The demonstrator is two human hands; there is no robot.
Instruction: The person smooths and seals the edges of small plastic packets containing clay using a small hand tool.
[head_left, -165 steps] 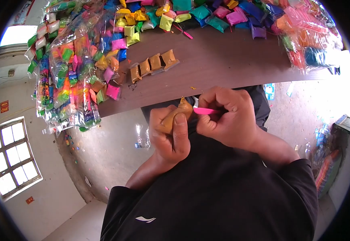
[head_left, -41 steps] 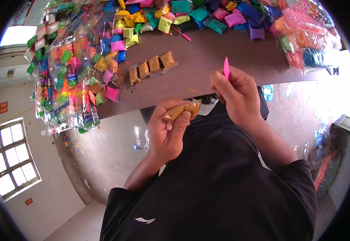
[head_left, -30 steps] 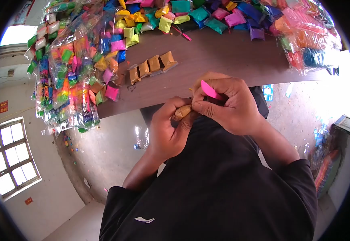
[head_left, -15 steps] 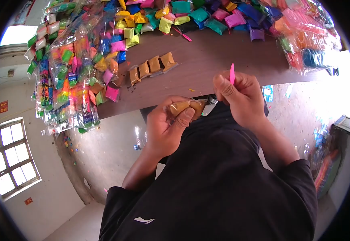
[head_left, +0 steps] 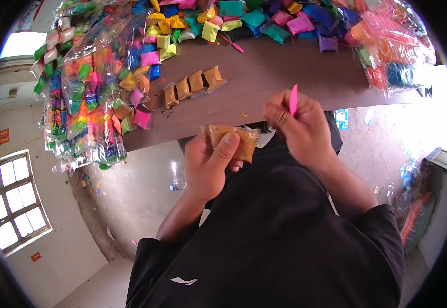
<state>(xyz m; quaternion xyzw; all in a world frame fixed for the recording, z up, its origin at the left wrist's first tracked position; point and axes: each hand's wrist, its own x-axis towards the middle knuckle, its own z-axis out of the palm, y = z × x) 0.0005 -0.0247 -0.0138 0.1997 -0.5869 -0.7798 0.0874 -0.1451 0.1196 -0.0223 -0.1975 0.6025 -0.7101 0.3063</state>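
My left hand (head_left: 208, 167) is closed on a brown modelling clay packet (head_left: 245, 146) in a clear wrapper, the thumb pressed across its face. It is held just off the near edge of the table, above my lap. To its right, my right hand (head_left: 300, 123) is closed around a slim pink plastic tool (head_left: 293, 100), whose pointed blade sticks up past the thumb. Near the fingertips of that hand, a small dark, shiny piece (head_left: 268, 126) shows. A row of several brown packets (head_left: 195, 84) lies on the table beyond my left hand.
Many coloured clay packets (head_left: 210, 31) line the far side of the brown table (head_left: 264, 72). Clear bags of packets are heaped at the left (head_left: 87, 102) and right (head_left: 395, 46). Another pink tool (head_left: 238, 47) lies near the back. Scraps lie on the floor.
The brown packet in my left hand has been turned, and its broad face now shows. My right hand has shifted slightly left and down, still with the pink tool.
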